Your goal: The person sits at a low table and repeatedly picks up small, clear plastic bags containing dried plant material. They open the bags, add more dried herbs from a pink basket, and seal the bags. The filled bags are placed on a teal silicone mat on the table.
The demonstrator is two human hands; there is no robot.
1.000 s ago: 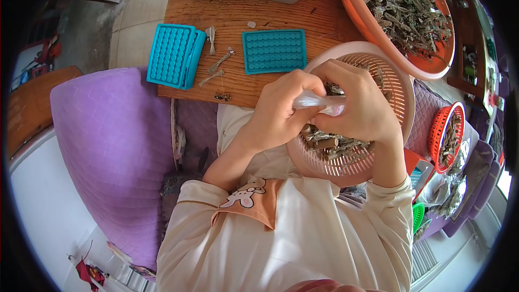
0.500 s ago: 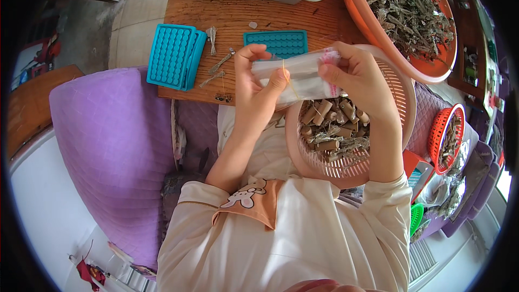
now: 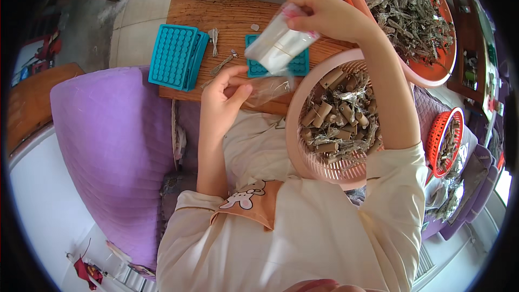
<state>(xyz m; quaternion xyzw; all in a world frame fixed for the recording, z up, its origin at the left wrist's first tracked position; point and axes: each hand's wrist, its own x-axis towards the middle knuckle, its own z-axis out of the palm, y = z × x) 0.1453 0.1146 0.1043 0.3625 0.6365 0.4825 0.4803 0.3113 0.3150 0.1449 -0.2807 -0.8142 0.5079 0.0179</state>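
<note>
In the head view, the right hand point(image 3: 327, 17) was stretched out over the bench point(image 3: 232, 13), its fingers pinched on the upper end of a bundle of clear plastic bags point(image 3: 280, 44). The bundle slanted down toward the left, with pink marks along its gripped end and a thin yellow band around its middle. It hung in front of a teal tray point(image 3: 301, 68) on the bench, hiding part of it.

The left hand point(image 3: 219, 97) was lower and nearer the body, thumb and fingers close together on the left edge of a thin clear bag point(image 3: 273, 88). That bag reached right, just below the bundle; its outline was blurred, and whether the two touched could not be told.

Beside the left hand, farther up the bench, lay a stack of teal trays point(image 3: 173, 57) and a small tied bunch of pale strands point(image 3: 215, 42). Below the right forearm, a pink slotted basket point(image 3: 293, 124) held brown tube pieces point(image 3: 323, 112) among crinkled clear wrapping. An orange basin point(image 3: 435, 78) of dry, grey-brown pieces stood beyond it.
</note>
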